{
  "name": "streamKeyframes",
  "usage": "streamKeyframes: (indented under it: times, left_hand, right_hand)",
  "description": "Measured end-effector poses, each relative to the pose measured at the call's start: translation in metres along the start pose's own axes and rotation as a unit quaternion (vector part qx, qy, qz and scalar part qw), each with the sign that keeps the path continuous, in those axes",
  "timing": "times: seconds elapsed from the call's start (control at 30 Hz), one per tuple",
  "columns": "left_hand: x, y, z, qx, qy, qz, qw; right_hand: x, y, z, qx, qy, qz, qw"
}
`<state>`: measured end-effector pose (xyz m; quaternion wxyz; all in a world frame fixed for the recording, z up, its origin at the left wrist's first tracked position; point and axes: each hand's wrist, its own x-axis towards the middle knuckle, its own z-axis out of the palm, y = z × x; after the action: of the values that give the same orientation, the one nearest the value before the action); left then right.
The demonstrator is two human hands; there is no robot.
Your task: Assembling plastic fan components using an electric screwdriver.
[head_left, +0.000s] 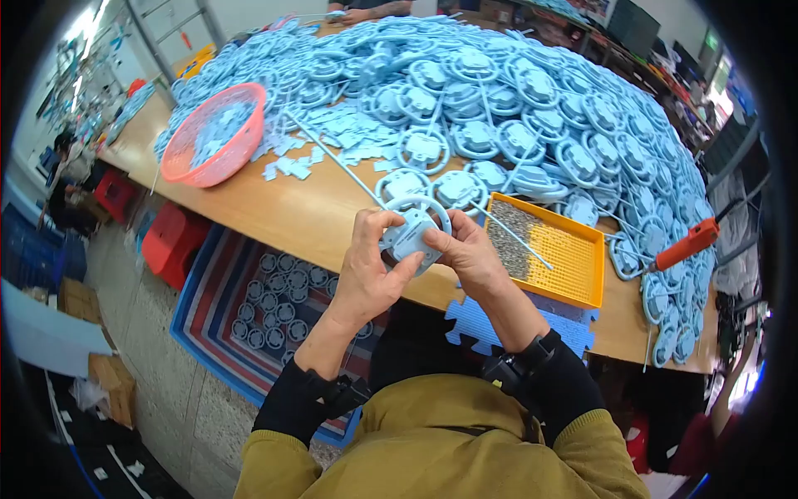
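Both hands grasp a light-blue part (410, 239) above the near edge of the table (287, 204).
The arch of its ring points away from the body, toward the heap (472, 66), and its long axis runs roughly away from the person, tilted; the part is round, with a smooth, thick rim about a flat, paler plate that faces up toward the person, bearing small dark print too fine to read; the left hand (370, 266) pinches the left side, thumb at the plate's lower edge, while the right hand (472, 252) grips the right side, thumb on the plate, just beside the yellow tray (564, 259).
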<state>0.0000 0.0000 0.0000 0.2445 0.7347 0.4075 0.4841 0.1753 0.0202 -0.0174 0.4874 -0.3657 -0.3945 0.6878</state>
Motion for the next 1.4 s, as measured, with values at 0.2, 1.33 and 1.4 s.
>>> streamKeyframes:
  times: [0.2, 1.33, 1.4]
  left_hand:
    - [0.033, 0.017, 0.054, -0.034, -0.063, 0.006, 0.997]
    - [0.072, -0.029, 0.126, 0.053, -0.262, 0.083, 0.960]
    - [0.075, -0.022, 0.125, 0.106, -0.229, 0.116, 0.961]
  right_hand:
    - [-0.036, -0.028, -0.043, -0.034, 0.110, -0.019, 0.993]
    - [-0.368, -0.071, -0.365, -0.535, 0.598, -0.096, 0.589]
    - [-0.364, -0.073, -0.357, -0.555, 0.602, -0.110, 0.564]
